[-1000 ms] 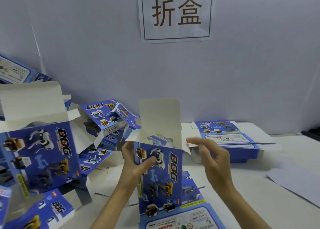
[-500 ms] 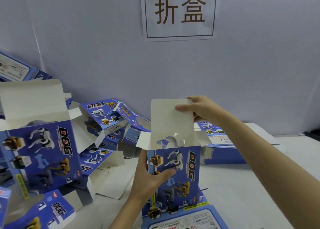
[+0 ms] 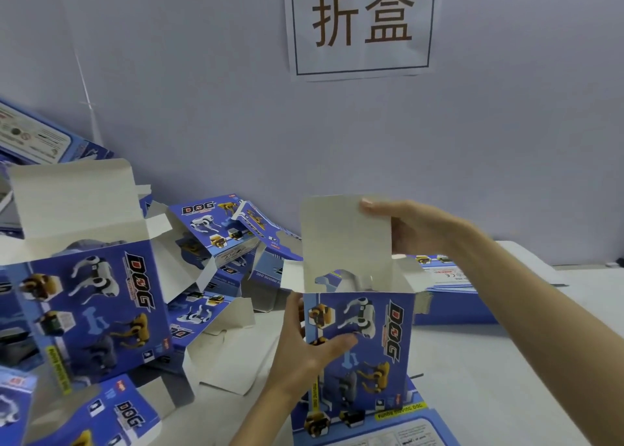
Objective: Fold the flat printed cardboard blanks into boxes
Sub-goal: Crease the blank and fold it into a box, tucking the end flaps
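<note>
At nine o'clock the finished boxes (image 3: pixel 91 310) lie heaped. Near centre the left hand (image 3: pixel 304 354) grips the upright box (image 3: pixel 368 351) by its side wall, thumb on the printed front. At its twelve o'clock the lid flap (image 3: pixel 344 239) stands open, its top corner pinched by the right hand (image 3: pixel 415 226). We judge the card light, thin and easily creased, so we would hold it along edges and folds.

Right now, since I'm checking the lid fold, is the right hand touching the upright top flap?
Touching. Head view: the right hand pinches the top flap at its right edge.
</note>
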